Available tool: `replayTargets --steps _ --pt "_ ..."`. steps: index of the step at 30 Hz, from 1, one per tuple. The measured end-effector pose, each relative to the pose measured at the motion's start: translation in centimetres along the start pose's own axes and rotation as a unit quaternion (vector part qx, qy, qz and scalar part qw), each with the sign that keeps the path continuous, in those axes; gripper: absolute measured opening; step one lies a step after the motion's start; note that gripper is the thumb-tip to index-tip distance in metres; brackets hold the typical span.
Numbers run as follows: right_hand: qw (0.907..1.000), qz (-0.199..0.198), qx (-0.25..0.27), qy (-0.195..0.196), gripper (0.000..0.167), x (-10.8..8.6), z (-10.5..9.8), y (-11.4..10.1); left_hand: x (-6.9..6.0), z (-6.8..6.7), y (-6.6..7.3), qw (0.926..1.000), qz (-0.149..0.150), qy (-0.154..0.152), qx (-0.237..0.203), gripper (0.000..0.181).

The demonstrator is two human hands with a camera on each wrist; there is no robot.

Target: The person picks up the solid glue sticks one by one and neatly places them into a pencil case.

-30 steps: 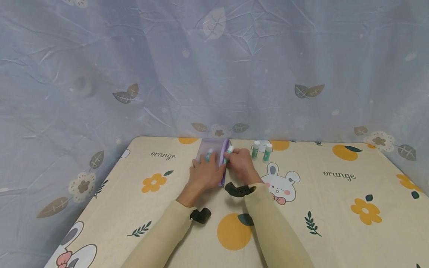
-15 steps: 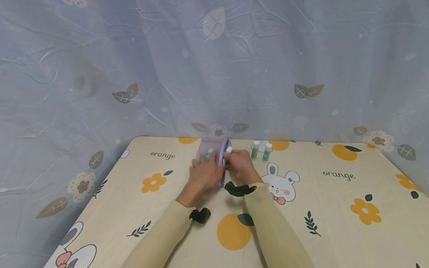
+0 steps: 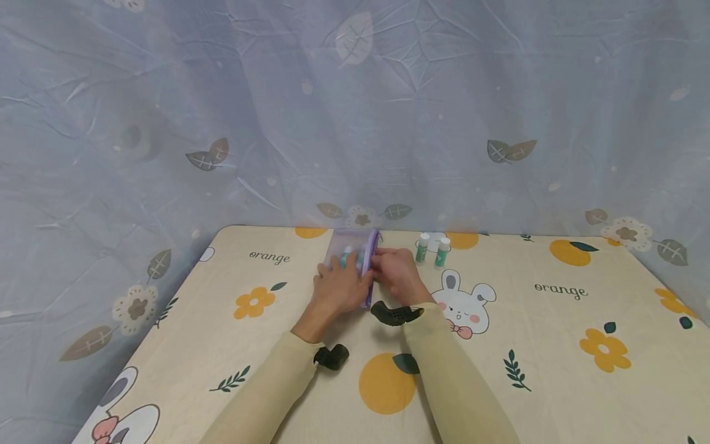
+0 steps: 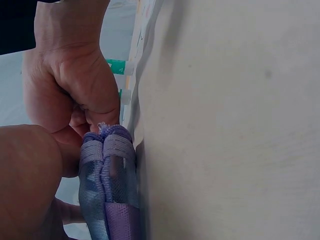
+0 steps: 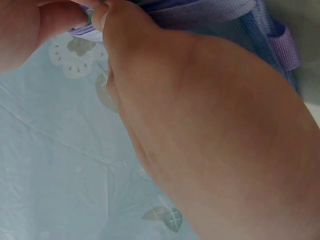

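A purple-edged mesh zip pouch (image 3: 342, 239) lies flat near the table's far edge, its zippered mouth facing right. Over it spreads my left hand (image 3: 339, 287), fingers on the mesh, thumb gripping the mouth's rim. One green-and-white glue stick (image 3: 346, 255) shows through the mesh. At the mouth, my right hand (image 3: 398, 271) pinches another glue stick (image 5: 90, 18), now mostly inside; only a green bit shows between the fingertips in the right wrist view. In the left wrist view the pouch (image 4: 111, 175) is seen end-on, close to the right hand (image 4: 75, 85).
Two more glue sticks, a left one (image 3: 423, 249) and a right one (image 3: 442, 253), stand upright just right of the right hand. A patterned cloth (image 3: 471, 382) covers the table. Behind the far edge hangs a blue-grey curtain (image 3: 421, 123).
The glue stick in my right hand has moved left into the pouch's mouth; its white cap no longer shows outside. My left hand has kept its place.
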State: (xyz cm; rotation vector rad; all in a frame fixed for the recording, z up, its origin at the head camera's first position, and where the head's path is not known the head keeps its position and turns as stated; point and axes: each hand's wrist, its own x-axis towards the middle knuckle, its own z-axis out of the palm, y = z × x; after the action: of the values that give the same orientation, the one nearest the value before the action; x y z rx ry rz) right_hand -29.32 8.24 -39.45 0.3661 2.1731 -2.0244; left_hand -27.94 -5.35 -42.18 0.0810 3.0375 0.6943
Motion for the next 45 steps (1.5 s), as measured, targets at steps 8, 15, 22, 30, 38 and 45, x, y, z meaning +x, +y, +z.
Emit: replayTargets --steps 8,15,22,30,38,45 --pt "0.9997 -0.007 -0.021 -0.004 0.037 0.0 0.0 0.0 0.4 0.0 -0.2 0.9999 -0.004 -0.016 -0.006 0.08" --pt "0.9978 -0.024 -0.056 0.026 0.023 0.0 0.1 -0.3 -0.1 -0.4 0.0 0.9998 -0.002 -0.015 -0.01 0.079" --pt "0.9975 -0.035 -0.041 0.046 0.03 0.0 0.3 -0.6 0.1 -0.2 -0.1 0.9999 -0.002 -0.01 -0.013 0.077" --pt "0.9969 -0.047 -0.042 0.047 0.033 0.0 0.4 -0.8 -0.1 -0.2 -0.1 0.9998 0.002 -0.001 -0.022 0.076" --pt "0.9931 -0.074 -0.069 0.06 0.042 -0.3 -0.1 -1.7 -0.9 -1.2 0.8 0.9999 -0.001 0.005 -0.012 0.073" --pt "0.991 -0.095 -0.07 0.062 0.047 -0.9 -0.5 -2.6 -1.1 -1.2 0.9 1.0 -0.006 -0.003 -0.007 0.073"
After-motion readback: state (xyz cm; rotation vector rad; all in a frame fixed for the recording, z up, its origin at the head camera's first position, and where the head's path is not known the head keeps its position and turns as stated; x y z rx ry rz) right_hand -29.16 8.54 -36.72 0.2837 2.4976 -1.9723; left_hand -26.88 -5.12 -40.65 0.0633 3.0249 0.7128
